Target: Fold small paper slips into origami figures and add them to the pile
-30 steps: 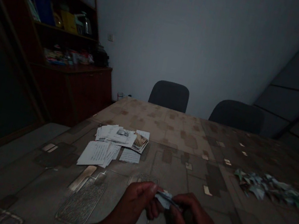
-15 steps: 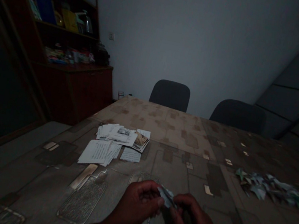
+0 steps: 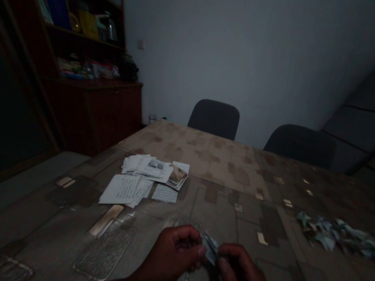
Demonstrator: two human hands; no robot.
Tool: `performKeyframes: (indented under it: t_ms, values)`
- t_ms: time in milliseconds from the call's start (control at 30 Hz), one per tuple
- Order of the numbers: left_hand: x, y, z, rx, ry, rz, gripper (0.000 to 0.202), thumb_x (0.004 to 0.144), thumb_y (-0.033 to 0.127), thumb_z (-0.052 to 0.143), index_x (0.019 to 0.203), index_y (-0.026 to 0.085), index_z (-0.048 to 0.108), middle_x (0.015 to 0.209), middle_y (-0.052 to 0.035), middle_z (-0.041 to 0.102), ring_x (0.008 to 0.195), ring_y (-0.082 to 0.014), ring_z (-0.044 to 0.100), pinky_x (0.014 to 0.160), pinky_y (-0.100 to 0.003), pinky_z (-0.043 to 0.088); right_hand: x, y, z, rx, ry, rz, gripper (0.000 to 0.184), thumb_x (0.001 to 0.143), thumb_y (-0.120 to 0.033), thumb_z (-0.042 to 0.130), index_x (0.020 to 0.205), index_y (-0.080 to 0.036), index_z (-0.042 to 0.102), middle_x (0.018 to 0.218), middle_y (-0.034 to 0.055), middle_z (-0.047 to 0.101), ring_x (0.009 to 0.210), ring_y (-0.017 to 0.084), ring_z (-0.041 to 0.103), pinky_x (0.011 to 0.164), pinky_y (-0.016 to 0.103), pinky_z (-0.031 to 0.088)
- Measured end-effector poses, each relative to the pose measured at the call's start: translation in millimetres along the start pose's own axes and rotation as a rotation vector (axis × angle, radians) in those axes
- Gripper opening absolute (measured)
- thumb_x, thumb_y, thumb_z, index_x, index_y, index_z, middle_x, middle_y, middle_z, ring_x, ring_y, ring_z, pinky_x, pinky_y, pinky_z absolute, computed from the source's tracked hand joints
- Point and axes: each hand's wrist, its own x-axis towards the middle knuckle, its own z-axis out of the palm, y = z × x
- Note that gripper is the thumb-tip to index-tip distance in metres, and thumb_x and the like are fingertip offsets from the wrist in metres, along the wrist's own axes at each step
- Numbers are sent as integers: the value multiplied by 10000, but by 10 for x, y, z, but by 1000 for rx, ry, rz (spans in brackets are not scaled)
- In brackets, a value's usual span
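Item: small folded piece of pale blue-green paper (image 3: 210, 249), creased into several facets, its exact shape unclear in the dim light. Light and soft, stiffer only along its creases, easily crushed; best taken by a folded edge between fingertips. Held up between both hands, over the near part of the desk (image 3: 219, 204). Left hand (image 3: 171, 254): fingers curled, thumb pressed to the piece's near side. Right hand (image 3: 243, 278): thumb and forefinger pinching its other side. Nearby: a loose heap of similar folded pieces (image 3: 339, 235) on the desk, well apart to the right; a spread of printed and handwritten sheets (image 3: 145, 176), ahead and left. Beyond: two dark chairs (image 3: 213, 118); a wooden shelf cabinet (image 3: 87, 113).
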Motion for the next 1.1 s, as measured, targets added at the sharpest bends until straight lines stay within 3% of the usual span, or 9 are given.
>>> performKeyframes:
  t_ms: [533, 833, 1100]
  values:
    - [11, -51, -20, -36, -34, 22, 368, 666, 480, 752, 680, 132, 633, 553, -7, 608, 481, -109, 527, 518, -227, 402, 16, -31, 23, 186, -26, 190, 294, 889, -488, 522, 833, -225, 641, 686, -14, 603, 650, 171, 580, 593, 228, 462]
    - [23, -45, -15, -31, -52, 26, 360, 684, 484, 728, 657, 141, 621, 520, 7, 578, 468, -103, 503, 504, -223, 393, 7, 11, 34, 289, -37, 235, 248, 875, -471, 567, 820, -239, 637, 665, -33, 588, 617, 152, 558, 563, 205, 451]
    - [32, -138, -23, -50, -54, 26, 350, 697, 483, 717, 706, 147, 621, 528, 15, 575, 471, -108, 509, 493, -222, 384, 7, 33, 17, 215, -71, 204, 261, 890, -470, 537, 848, -232, 635, 680, -11, 642, 609, 169, 593, 550, 221, 475]
